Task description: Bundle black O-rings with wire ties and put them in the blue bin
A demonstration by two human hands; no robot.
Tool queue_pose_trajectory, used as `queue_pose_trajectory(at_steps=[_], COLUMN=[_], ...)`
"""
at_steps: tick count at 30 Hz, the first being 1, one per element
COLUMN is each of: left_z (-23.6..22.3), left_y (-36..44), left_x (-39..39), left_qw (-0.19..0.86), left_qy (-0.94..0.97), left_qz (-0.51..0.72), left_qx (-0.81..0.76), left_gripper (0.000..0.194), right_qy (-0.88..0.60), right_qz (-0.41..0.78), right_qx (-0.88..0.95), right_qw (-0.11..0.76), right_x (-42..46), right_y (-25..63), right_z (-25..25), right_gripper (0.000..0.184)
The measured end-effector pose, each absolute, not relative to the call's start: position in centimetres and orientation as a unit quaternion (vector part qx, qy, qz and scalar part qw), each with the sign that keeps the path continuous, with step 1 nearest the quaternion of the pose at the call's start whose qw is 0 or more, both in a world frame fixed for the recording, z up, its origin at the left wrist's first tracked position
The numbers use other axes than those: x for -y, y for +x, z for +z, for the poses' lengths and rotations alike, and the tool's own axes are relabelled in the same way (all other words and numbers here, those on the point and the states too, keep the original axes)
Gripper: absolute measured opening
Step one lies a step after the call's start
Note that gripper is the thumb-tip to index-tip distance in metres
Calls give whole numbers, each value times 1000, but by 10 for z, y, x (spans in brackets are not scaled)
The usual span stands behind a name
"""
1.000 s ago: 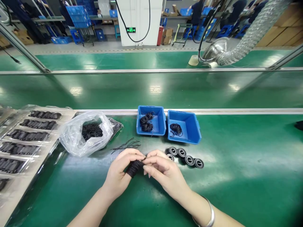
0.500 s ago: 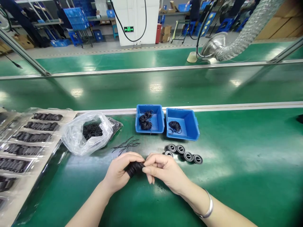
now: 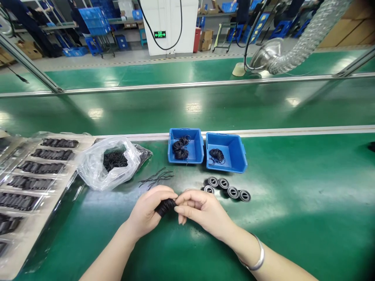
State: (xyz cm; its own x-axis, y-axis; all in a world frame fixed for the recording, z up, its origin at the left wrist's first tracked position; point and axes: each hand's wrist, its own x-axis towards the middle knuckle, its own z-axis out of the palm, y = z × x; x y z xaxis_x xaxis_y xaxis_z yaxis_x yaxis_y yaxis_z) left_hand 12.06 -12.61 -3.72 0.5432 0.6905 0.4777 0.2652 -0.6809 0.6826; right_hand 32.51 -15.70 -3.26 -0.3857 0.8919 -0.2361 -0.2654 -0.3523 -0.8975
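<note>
Black, tightly layered: one ribbed bundle (image 3: 165,207), gripped at mid-view over the green counter (image 3: 278,226). Left hand (image 3: 145,210): fingers curled and clamped on the bundle; whether threaded around one finger or merely clasped, cannot tell. Right hand (image 3: 202,208): thumb and forefinger tips closed in on the bundle's right end, touching it; remaining fingers bent beneath. Long axis: slants from near left to far right, with the right end pointing toward the right fingertips.

Count as follows. Blue trays: two, side by side beyond the hands. Left tray (image 3: 194,150): several black coils (image 3: 181,150), overlapping, exact number unclear. Right tray (image 3: 233,156): one black clump (image 3: 216,156). Round slotted pieces (image 3: 233,192): five visible, just beyond the right hand. Clear plastic bag (image 3: 96,166): one, open, filled with uncountable black loops (image 3: 115,160). Loose strands (image 3: 156,177): several, crossed, between bag and trays. Silver bracelet (image 3: 259,255): one, on the right wrist.
</note>
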Motion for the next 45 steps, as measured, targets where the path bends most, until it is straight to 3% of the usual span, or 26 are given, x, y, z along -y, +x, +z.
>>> queue_pose_trajectory(at_steps=[3,8,18,28,39,45], left_z=[-36,-29,-40,-38,-36,-41], left_y=[117,113,115,113,116,114], left_x=[128,133,134,129,131,133], left_qw=[252,252,383,323,352,278], left_qy=[848,857,771,818,807,840], left_qz=[374,363,412,380,391,390], left_qx=[-279,-266,-298,-286,-268,-257], left_gripper=[33,35,29,28,32,37], right_qy=[-402,-328,-325,-384,-301,-309], right_qz=[700,779,820,735,848,853], right_qx=[432,361,280,393,242,231], right_qw=[401,395,380,397,363,351], right_x=[157,158,157,159,157,158], right_y=[325,325,321,321,325,324], right_z=[-31,-33,-32,-35,-37,-40], right_gripper=[23,22,28,22,23,23])
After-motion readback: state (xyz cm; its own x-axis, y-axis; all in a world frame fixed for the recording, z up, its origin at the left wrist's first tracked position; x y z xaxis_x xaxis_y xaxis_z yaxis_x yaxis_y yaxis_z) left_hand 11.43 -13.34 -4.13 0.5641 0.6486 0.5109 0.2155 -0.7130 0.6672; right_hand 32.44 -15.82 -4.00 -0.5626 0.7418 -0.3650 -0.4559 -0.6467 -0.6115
